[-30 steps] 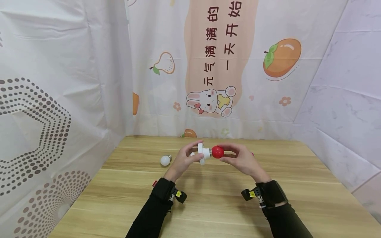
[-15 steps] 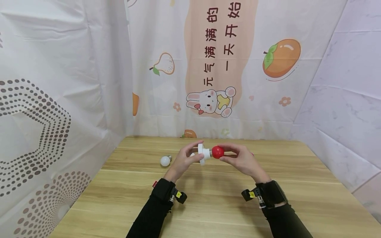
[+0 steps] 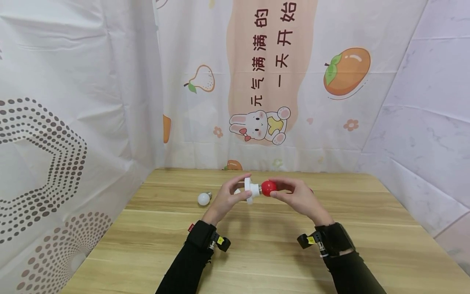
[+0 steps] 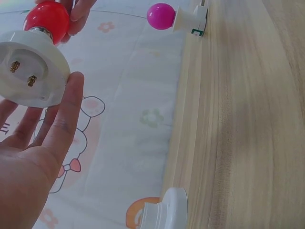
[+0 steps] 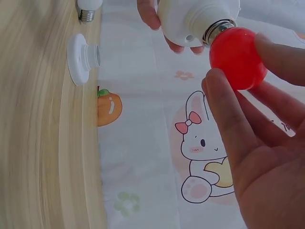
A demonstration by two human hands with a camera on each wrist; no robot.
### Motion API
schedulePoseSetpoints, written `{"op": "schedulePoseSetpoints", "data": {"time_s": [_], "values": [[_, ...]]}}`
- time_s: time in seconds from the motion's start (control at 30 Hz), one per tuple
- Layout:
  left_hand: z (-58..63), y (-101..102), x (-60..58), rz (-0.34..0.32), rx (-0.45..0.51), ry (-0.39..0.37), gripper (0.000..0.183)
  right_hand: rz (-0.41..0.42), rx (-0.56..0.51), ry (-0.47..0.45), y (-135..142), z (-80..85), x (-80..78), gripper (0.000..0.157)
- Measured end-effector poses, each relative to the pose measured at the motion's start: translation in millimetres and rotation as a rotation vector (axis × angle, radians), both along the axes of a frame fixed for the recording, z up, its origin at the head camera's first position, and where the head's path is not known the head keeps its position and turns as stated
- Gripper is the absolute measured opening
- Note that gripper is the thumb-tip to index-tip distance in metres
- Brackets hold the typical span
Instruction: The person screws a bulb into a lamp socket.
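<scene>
My left hand [image 3: 225,200] grips a white lamp socket [image 3: 254,189] by its round base, fingers and thumb on the rim. Two brass screws show on the underside of that base in the left wrist view. From the other side, my right hand [image 3: 302,200] pinches a red light bulb [image 5: 238,58] between thumb and fingers. The bulb's metal screw base sits at the socket mouth, and a few threads are still visible between socket and red globe. Both things are held sideways above the table, bulb in line with socket.
On the wooden table [image 3: 242,261], a white bulb [image 3: 203,199] lies left of my left hand. A second white socket [image 5: 78,59] stands near the back edge. Farther right is a magenta bulb [image 4: 161,16] in a white holder [image 4: 189,21]. Printed curtains [image 3: 198,118] enclose the table.
My right thumb and fingers have shifted slightly over the red bulb. The left hand and the socket stay in the same place.
</scene>
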State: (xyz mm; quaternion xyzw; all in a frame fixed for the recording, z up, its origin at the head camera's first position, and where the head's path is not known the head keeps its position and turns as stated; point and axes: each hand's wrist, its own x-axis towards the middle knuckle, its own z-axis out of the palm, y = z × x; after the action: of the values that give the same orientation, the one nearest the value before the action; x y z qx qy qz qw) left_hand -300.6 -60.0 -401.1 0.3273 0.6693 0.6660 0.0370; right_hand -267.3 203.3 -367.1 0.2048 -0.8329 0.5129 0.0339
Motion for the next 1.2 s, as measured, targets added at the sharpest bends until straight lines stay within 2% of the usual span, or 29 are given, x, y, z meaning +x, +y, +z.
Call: {"op": "schedulePoseSetpoints", "data": {"time_s": [0.2, 0.47, 0.67, 1.0, 1.2], "values": [[0.1, 0.1, 0.4, 0.006, -0.004, 0.02, 0.062, -0.014, -0.014, -0.06, -0.5, 0.9, 0.8, 0.048], [0.2, 0.1, 0.8, 0.009, -0.015, 0.028, 0.063, 0.046, -0.132, -0.143, -3.1, 0.0, -1.3, 0.049], [0.6, 0.1, 0.9, 0.007, -0.018, 0.032, 0.061, 0.027, -0.141, -0.175, -5.0, -1.3, -2.4, 0.049], [3.0, 0.9, 1.9, 0.013, -0.019, 0.034, 0.059, 0.001, -0.162, -0.174, -9.5, -1.1, -3.3, 0.05], [1.6, 1.0, 0.6, 0.005, -0.015, 0.03, 0.057, -0.021, -0.131, -0.118, -9.7, -2.3, -2.7, 0.054]]}}
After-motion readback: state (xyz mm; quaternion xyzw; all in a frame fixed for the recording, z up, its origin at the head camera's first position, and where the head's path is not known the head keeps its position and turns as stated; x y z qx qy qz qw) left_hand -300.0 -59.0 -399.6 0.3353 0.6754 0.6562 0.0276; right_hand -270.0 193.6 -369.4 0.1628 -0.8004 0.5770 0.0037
